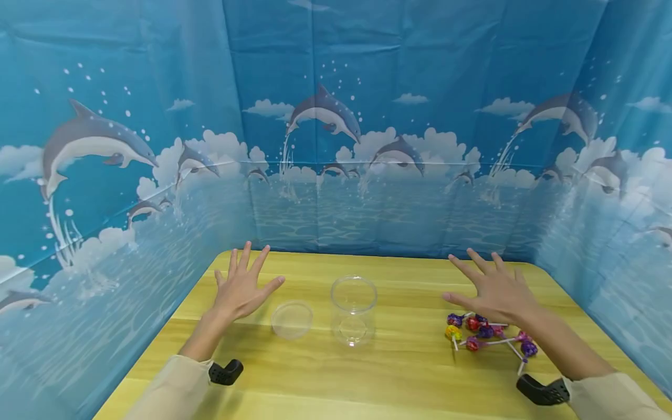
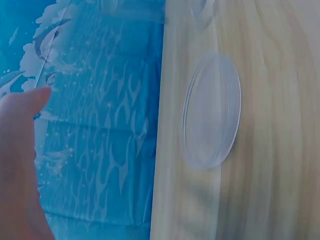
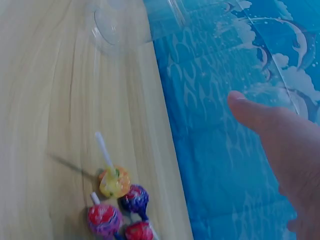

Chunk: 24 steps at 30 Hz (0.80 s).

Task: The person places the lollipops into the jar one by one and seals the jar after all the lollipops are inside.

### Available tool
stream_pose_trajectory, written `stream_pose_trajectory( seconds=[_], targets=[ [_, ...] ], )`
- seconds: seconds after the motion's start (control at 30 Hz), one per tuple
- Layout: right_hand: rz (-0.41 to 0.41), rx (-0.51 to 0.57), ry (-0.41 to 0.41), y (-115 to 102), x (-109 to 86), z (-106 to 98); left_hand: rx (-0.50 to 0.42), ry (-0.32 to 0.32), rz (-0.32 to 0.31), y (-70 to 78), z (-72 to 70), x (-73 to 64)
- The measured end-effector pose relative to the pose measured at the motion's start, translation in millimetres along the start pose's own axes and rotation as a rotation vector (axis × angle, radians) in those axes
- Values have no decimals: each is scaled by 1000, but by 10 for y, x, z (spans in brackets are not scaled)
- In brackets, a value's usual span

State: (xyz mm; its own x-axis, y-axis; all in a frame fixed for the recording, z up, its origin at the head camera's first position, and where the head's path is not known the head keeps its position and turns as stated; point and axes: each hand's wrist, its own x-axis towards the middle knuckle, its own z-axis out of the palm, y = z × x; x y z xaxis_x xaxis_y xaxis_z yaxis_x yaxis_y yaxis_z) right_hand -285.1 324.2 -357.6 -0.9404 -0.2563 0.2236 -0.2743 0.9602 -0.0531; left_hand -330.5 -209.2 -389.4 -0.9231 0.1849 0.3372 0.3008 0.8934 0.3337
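Note:
My left hand (image 1: pixel 240 291) is raised over the left part of the table with its fingers spread, holding nothing. Just right of it lies a round clear lid (image 1: pixel 291 320), seen larger in the left wrist view (image 2: pixel 212 112). A clear plastic jar (image 1: pixel 353 315) stands upright with its top uncovered near the table's middle. On the right, my right hand (image 1: pixel 499 291) hovers with fingers spread and nothing in it. Below that hand several wrapped lollipops (image 1: pixel 486 331) lie in a loose pile, a yellow one (image 3: pixel 114 182) at its edge; the forearm may hide part of the pile.
A yellow wood-grain table (image 1: pixel 399 373) carries all of this. Blue dolphin-print curtains (image 1: pixel 336 216) hang along its back and both sides. A black wrist mount (image 1: pixel 226 372) sits at the left sleeve, another black mount (image 1: pixel 543 391) at the right.

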Motion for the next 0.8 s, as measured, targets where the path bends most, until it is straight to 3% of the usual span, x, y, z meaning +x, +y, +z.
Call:
stream_pose_trajectory(
  seconds=[0.1,0.27,0.53,0.8],
  targets=[
    [0,27,-2,64,-68,-17,-167,-8,81,96,77,26],
    [-6,57,15,177,-196,-16,-445,-87,180,311,259,53],
    [-20,113,65,404,-426,89,-781,-253,219,648,595,111],
    [-23,96,97,551,-588,218,-979,-355,214,755,775,93]
  ],
)
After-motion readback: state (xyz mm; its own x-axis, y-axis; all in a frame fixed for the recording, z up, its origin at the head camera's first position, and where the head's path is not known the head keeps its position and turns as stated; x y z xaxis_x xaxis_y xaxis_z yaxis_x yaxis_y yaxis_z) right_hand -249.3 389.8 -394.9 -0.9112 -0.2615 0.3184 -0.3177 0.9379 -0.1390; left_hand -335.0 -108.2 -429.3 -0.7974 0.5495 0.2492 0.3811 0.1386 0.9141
